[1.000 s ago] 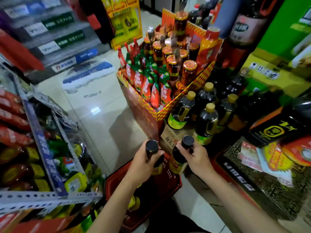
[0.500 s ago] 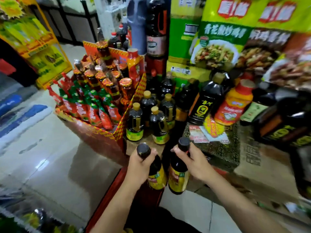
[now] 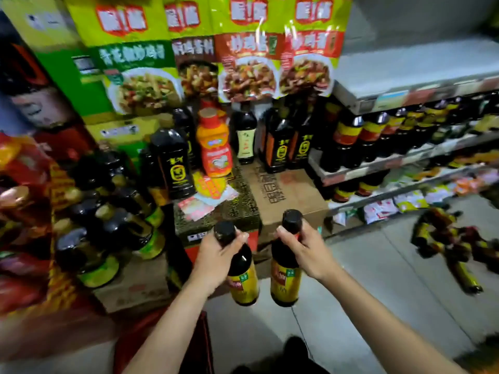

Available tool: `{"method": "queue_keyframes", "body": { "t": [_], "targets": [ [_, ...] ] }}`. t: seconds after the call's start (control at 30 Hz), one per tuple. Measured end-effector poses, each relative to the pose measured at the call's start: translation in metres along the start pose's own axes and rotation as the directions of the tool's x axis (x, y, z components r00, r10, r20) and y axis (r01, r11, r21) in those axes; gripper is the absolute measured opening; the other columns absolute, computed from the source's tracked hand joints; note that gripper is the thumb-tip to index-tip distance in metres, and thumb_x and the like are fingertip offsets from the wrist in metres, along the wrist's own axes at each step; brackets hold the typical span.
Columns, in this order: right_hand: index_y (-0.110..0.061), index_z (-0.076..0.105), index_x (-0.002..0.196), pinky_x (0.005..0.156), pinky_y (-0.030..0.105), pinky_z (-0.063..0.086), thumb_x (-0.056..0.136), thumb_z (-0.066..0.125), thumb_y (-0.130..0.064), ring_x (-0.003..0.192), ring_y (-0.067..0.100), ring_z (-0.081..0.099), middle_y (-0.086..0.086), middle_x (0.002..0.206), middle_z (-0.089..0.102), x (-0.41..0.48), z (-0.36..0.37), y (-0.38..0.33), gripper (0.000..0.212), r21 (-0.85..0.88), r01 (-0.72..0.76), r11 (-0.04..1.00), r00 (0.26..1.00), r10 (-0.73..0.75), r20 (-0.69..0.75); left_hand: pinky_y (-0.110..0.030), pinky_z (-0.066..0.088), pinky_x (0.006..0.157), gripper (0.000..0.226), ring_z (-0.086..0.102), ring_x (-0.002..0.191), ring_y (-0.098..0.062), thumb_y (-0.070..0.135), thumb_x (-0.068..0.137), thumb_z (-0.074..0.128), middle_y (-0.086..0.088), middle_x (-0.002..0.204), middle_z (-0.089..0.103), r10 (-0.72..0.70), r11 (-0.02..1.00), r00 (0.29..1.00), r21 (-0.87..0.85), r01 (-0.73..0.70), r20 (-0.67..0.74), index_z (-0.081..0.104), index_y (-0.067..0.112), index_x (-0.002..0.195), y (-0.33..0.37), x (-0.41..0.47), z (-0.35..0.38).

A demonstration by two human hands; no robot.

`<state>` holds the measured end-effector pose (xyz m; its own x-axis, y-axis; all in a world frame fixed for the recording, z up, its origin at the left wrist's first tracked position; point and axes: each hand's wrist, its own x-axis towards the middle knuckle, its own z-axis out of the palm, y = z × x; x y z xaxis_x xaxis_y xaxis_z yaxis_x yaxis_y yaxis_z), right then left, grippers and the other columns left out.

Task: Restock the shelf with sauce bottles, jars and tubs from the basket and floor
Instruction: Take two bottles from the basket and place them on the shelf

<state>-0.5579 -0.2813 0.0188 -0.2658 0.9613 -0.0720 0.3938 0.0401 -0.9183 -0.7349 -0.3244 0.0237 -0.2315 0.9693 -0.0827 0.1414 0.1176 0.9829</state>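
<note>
Shop aisle w/ grey tile floor (image 3: 364, 306); a tiered shelf (image 3: 391, 99) runs off to the right, with stacked stock & promo cartons straight ahead. Both hands are loaded. The left hand (image 3: 216, 255) is wrapped round the neck of the left sauce bottle (image 3: 241, 276). The right hand (image 3: 305, 252) is clenched on the neck of the right sauce bottle (image 3: 286, 279), just under its black cap. The 2 bottles hang upright in mid-air over the floor, just beside each other w/ a thin gap, in front of a cardboard box (image 3: 286, 193). What looks like the red basket (image 3: 132, 336) sits blurred at the bottom edge.

Step in hand, as I read it: carry the pair right to the shelf, prob. near the row of dark bottles (image 3: 348, 139) under its top deck.

- Keep the 2 apart so they don't knock; neck grips let them swing, so turn smoothly.
- Mind the loose bottles (image 3: 456, 247) lying on the floor beside the shelf, a trip risk.
- At the shelf, place 1 at a time, base first, label out.
- Headroom there looks tight, so drop the grip to the body before sliding in.

Can't tell if the labels match; too blurred.
</note>
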Motion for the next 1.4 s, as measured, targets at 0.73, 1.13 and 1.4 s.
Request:
{"method": "queue_keyframes", "body": {
  "t": [0.73, 1.13, 1.4],
  "targets": [
    [-0.012, 0.053, 0.091, 0.076, 0.036, 0.046, 0.090, 0.055, -0.034, 0.087, 0.026, 0.060, 0.011, 0.090, 0.066, -0.071, -0.314, 0.122, 0.023, 0.048, -0.092, 0.995, 0.856, 0.104, -0.506, -0.032, 0.041, 0.069, 0.032, 0.053, 0.064, -0.010, 0.051, 0.063, 0.068, -0.004, 0.064, 0.057, 0.195, 0.978, 0.792, -0.052, -0.202, 0.579, 0.059, 0.020, 0.064, 0.069, 0.041, 0.361],
    [-0.032, 0.053, 0.085, 0.086, 0.046, 0.050, 0.084, 0.052, -0.055, 0.091, 0.023, 0.063, 0.006, 0.093, 0.067, -0.038, -0.469, 0.185, 0.023, 0.085, -0.140, 0.987, 0.713, 0.160, -0.683, -0.012, 0.046, 0.063, 0.010, 0.056, 0.056, 0.003, 0.015, 0.067, 0.063, 0.013, 0.054, 0.063, 0.205, 0.979, 0.668, -0.144, -0.146, 0.716, 0.060, 0.020, 0.059, 0.089, 0.098, 0.532],
    [-0.012, 0.056, 0.092, 0.080, 0.033, 0.046, 0.090, 0.054, -0.033, 0.086, 0.016, 0.057, -0.005, 0.086, 0.060, 0.018, -0.563, 0.212, 0.022, 0.014, -0.156, 0.988, 0.750, 0.128, -0.649, -0.017, 0.044, 0.066, 0.022, 0.054, 0.064, -0.003, 0.029, 0.070, 0.068, 0.012, 0.059, 0.062, 0.294, 0.956, 0.610, -0.219, -0.196, 0.735, 0.056, 0.012, 0.067, 0.126, 0.166, 0.626]
  ]
}}
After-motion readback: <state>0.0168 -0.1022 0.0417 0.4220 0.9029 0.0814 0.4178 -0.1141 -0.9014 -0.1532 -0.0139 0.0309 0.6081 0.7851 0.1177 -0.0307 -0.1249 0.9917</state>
